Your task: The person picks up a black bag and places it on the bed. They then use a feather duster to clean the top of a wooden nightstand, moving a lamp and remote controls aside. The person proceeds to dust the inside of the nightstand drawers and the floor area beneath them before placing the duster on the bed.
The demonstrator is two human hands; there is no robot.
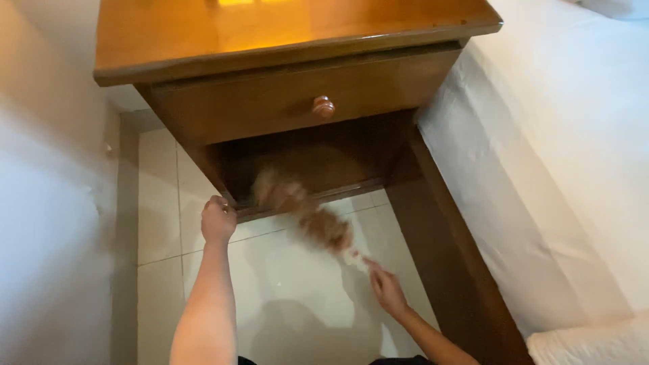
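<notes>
Two hands at one wooden nightstand (297,40), between white wall (47,236) and white bed (561,155).
One drawer with one round knob (323,107) above open shelf (304,159); left hand (218,220) curled on shelf corner; right hand (387,289), fingers pinched on blurred brown feather duster (318,223) reaching into shelf over tiled floor (297,290).

Pale square floor tiles (297,297) fill the lower centre of the frame. A plain white wall (47,223) occupies the left. White bedding (568,135) covers the right side. Warm yellow light reflects at top centre.
</notes>
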